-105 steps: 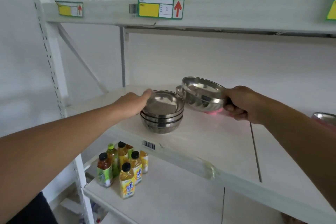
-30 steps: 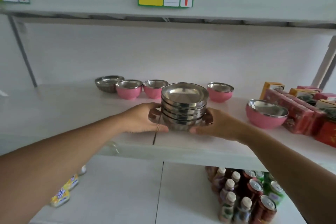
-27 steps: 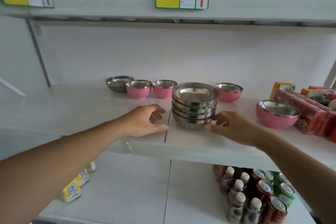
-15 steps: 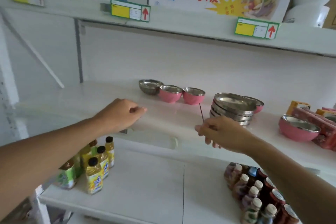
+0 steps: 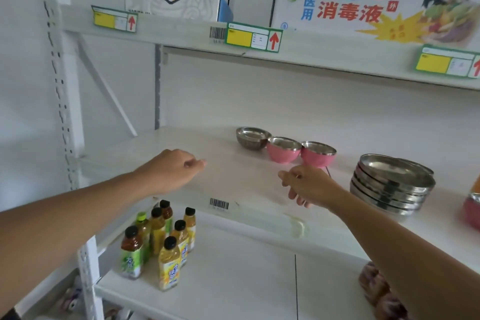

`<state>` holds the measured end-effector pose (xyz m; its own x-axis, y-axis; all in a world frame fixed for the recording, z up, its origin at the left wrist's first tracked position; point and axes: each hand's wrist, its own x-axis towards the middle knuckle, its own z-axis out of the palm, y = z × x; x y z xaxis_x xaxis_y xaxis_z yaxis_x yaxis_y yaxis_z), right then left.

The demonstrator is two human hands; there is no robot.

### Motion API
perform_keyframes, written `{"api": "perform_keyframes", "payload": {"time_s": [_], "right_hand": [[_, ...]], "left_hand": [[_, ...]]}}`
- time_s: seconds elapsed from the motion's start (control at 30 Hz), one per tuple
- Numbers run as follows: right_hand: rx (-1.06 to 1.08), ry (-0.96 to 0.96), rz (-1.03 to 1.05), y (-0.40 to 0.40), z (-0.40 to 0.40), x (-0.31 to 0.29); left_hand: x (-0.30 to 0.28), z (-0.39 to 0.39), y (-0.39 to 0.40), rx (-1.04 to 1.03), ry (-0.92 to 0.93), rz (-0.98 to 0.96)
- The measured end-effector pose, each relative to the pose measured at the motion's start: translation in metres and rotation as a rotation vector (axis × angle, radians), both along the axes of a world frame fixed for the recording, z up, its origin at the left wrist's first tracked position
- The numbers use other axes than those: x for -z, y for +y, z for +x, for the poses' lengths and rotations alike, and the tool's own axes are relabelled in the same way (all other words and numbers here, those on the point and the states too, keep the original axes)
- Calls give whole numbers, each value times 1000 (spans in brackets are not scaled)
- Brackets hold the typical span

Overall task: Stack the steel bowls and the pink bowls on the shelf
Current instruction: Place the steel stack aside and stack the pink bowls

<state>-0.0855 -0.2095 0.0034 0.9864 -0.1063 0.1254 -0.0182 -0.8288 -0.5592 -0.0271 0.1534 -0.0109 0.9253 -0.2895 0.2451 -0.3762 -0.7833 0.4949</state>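
Note:
A stack of steel bowls (image 5: 392, 184) stands at the right of the white middle shelf (image 5: 233, 176). Further back sit a single steel bowl (image 5: 252, 138) and two pink bowls (image 5: 283, 149) (image 5: 318, 154) in a row. Another pink bowl (image 5: 471, 212) is cut off at the right edge. My left hand (image 5: 172, 170) hovers over the shelf's left part with fingers loosely curled and nothing in it. My right hand (image 5: 309, 186) hangs over the shelf's front, left of the stack, empty with fingers loosely bent.
Several juice and tea bottles (image 5: 158, 239) stand on the lower shelf at the left; more bottles (image 5: 376, 291) show under my right arm. The upper shelf (image 5: 298, 44) carries price tags and cartons. A perforated white upright (image 5: 63, 101) bounds the left side.
Both hands let go of the steel stack after setting it on the shelf and drew away to the left. The view has swung left, so the stack now sits at the right.

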Motion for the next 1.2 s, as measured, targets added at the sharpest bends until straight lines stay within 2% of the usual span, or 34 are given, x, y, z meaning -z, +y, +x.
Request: {"api": "perform_keyframes", "payload": {"time_s": [0.2,0.37,0.5,0.67,0.87,1.03,1.2], "right_hand": [[-33,9,4,-20,43,9],[-47,-59,-26,-34,72,13],[-61,-43,-9,-36,74,17],[-30,-3,-43,-30,65,13],[22,42,-62,-22,65,9],[47,26,-83,-21,60,9],[19,22,-54,-31,52,11]], "left_hand": [[-16,42,-37,-34,35,9],[-23,96,-76,-81,101,-89],[-22,137,-108,-128,234,-161],[-20,201,-140,-175,261,-186],[-12,265,-177,-156,412,-341],[2,281,-192,-145,536,-420],[-7,264,-169,-189,458,-399]]}}
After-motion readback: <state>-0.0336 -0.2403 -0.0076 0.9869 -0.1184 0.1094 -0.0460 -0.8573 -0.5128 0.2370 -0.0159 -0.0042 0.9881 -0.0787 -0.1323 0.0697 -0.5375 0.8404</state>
